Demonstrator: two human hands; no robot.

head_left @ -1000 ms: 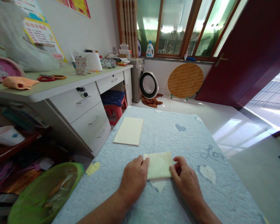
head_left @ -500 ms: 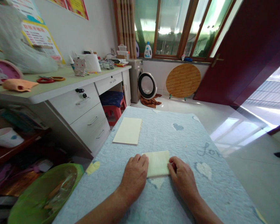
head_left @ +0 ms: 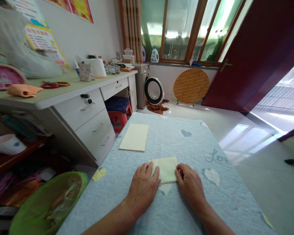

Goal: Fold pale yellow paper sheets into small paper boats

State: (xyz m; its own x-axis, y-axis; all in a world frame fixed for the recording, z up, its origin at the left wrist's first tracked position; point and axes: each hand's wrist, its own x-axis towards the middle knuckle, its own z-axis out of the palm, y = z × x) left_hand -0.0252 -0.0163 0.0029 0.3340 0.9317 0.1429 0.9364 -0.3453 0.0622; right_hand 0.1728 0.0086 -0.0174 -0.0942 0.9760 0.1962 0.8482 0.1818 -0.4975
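A small pale-yellow folded paper (head_left: 165, 169) lies on the light-blue quilted cover in front of me. My left hand (head_left: 144, 181) rests on its left edge, palm down, with the fingers stretched and a little apart. At the paper's right edge my right hand (head_left: 189, 179) is closed, thumb and fingertips pinching the side. Farther off to the left, a larger flat stack of pale-yellow paper (head_left: 134, 137) lies on the same cover, apart from both hands.
The quilted cover (head_left: 171, 137) spreads over the table. To the left stand a white desk (head_left: 88, 114) and a green basin (head_left: 49, 199) with plastic wrapping inside. Red-handled scissors (head_left: 51, 85) lie on the desk. Beyond are a red stool (head_left: 120, 119) and a washing machine (head_left: 142, 85).
My left hand's fingers have spread and slid slightly right over the paper's near left corner. The right hand keeps its pinch at the right edge.
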